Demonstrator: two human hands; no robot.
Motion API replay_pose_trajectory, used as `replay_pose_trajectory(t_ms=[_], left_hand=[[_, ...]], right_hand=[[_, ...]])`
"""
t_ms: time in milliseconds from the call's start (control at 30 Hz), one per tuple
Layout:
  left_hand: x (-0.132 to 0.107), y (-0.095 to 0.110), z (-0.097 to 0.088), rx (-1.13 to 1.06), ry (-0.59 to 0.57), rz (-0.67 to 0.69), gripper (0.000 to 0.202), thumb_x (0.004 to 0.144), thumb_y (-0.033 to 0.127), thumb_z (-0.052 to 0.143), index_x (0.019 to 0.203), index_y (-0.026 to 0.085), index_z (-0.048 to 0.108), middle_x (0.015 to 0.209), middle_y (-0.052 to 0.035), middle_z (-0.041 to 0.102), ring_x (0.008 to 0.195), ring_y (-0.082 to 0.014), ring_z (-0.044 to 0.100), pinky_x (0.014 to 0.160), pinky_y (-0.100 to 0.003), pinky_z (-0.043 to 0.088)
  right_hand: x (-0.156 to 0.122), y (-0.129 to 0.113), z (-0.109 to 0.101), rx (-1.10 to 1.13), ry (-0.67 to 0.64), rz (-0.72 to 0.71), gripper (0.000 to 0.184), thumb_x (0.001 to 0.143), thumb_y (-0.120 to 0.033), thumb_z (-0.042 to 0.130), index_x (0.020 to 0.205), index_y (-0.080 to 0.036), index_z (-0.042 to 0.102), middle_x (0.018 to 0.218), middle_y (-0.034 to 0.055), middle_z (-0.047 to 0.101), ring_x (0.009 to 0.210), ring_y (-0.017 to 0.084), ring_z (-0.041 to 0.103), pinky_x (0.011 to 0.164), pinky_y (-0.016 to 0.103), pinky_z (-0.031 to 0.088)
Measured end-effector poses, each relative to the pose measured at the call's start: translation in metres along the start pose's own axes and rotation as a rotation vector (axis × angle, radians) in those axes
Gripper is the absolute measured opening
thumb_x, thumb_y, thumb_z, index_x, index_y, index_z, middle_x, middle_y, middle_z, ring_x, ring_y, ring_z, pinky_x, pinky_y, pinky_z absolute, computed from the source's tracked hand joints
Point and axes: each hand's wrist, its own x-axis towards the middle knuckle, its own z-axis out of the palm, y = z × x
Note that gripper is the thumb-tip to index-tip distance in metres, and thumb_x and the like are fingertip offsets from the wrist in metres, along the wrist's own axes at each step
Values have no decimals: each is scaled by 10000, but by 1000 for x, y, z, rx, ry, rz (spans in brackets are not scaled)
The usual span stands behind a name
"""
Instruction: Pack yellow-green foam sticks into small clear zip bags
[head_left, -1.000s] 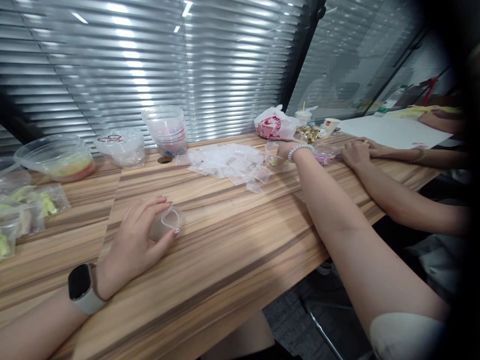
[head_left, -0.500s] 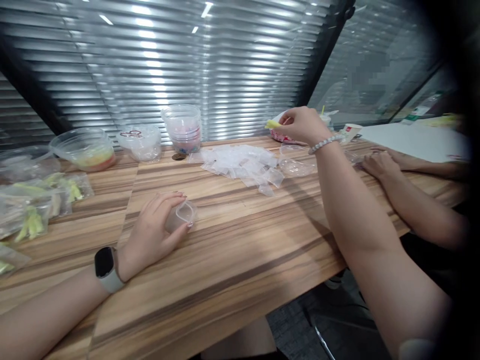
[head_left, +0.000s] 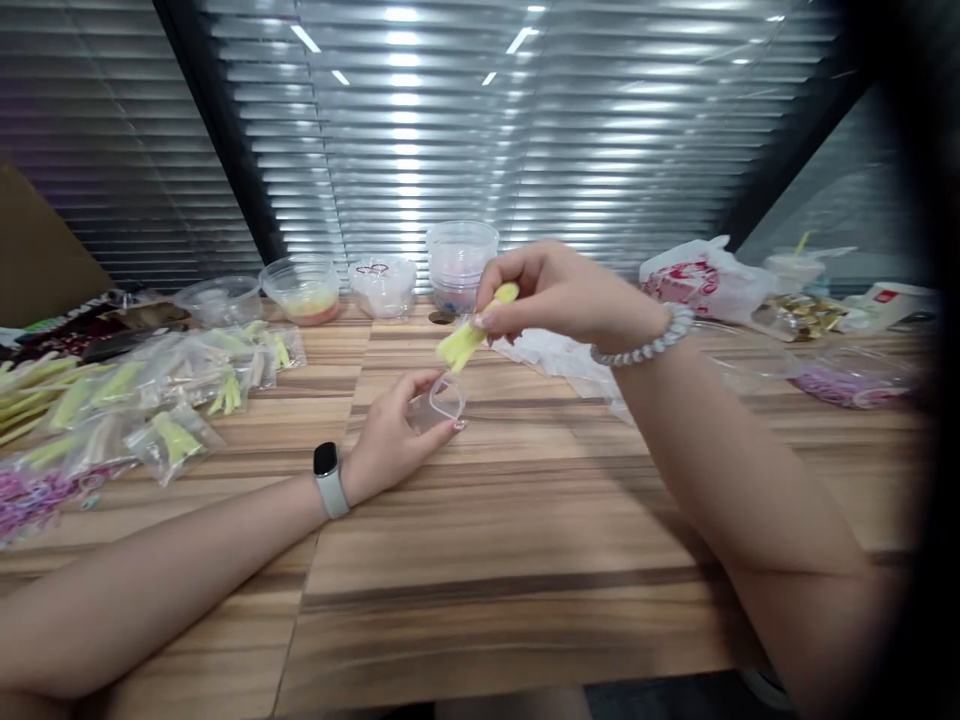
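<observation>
Between the fingers and thumb of my left hand (head_left: pixel 390 437) is a small clear plastic bag (head_left: pixel 448 398), its mouth held open toward the right. The hand rests on the wooden table. My right hand (head_left: pixel 551 300) pinches a yellow-green bundle of soft strips (head_left: pixel 459 347), its splayed end hanging down. That end is just above the bag's mouth and looks apart from it. Behind my right hand lies a pile of clear bags (head_left: pixel 559 358), partly hidden by the hand and wrist.
Filled bags (head_left: pixel 176 437) with yellow-green bundles lie at the left, near purple pieces (head_left: pixel 45 497). Along the back stand a clear bowl (head_left: pixel 300 285), a white bag (head_left: pixel 382 290) and stacked tubs (head_left: pixel 463 250). At the right are a red-printed bag (head_left: pixel 694 280) and a container of purple pieces (head_left: pixel 847 385).
My right hand has brought the yellow-green bundle from the far right to above the bag in my left hand. The view has turned left; the other person's hands are out of sight.
</observation>
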Motion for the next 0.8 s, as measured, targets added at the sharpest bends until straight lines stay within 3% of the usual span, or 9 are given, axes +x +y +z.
replay_pose_trajectory(t_ms=[100, 200, 400, 533, 700, 800], left_hand=[[0, 0, 0, -49, 2, 23, 483, 809, 304, 697, 1223, 180, 481, 1208, -99, 568, 1141, -230, 548, 1010, -389, 442], [1, 1, -1, -70, -6, 34, 498, 801, 286, 704, 1240, 189, 489, 1214, -95, 564, 1138, -233, 547, 995, -381, 448], [2, 4, -2, -97, 13, 6, 432, 819, 283, 685, 1199, 183, 507, 1186, -77, 578, 1114, -204, 560, 971, -340, 450], [0, 5, -1, -30, -51, 14, 471, 816, 291, 687, 1235, 204, 490, 1209, -64, 568, 1127, -200, 550, 978, -339, 438], [1, 5, -2, -9, 6, 27, 396, 855, 324, 640, 1207, 191, 517, 1152, -65, 583, 1044, -182, 555, 902, -313, 447], [1, 2, -3, -80, 26, 49, 379, 912, 351, 549, 1239, 165, 500, 1174, -94, 569, 1052, -198, 540, 913, -342, 433]], right_hand=[[8, 15, 9, -36, -157, 83, 229, 762, -361, 712, 802, -144, 650, 748, 33, 647, 649, 107, 587, 536, 226, 452], [7, 27, 9, -135, -199, 113, 231, 765, -376, 704, 814, -155, 661, 734, 21, 632, 617, 88, 539, 517, 224, 395], [2, 26, 7, -368, -192, -58, 220, 761, -399, 714, 850, -198, 714, 777, 13, 630, 651, 98, 507, 563, 251, 366], [0, 18, 18, -467, -115, -135, 197, 820, -342, 665, 928, -189, 726, 835, 27, 663, 695, 112, 555, 620, 262, 399], [-2, 12, 36, -541, 26, -251, 288, 862, -219, 601, 1143, -164, 638, 935, 41, 674, 769, 129, 590, 704, 267, 416], [-2, 14, 44, -528, 109, -275, 283, 825, -266, 656, 1070, -140, 595, 865, 31, 653, 705, 122, 569, 643, 247, 400]])
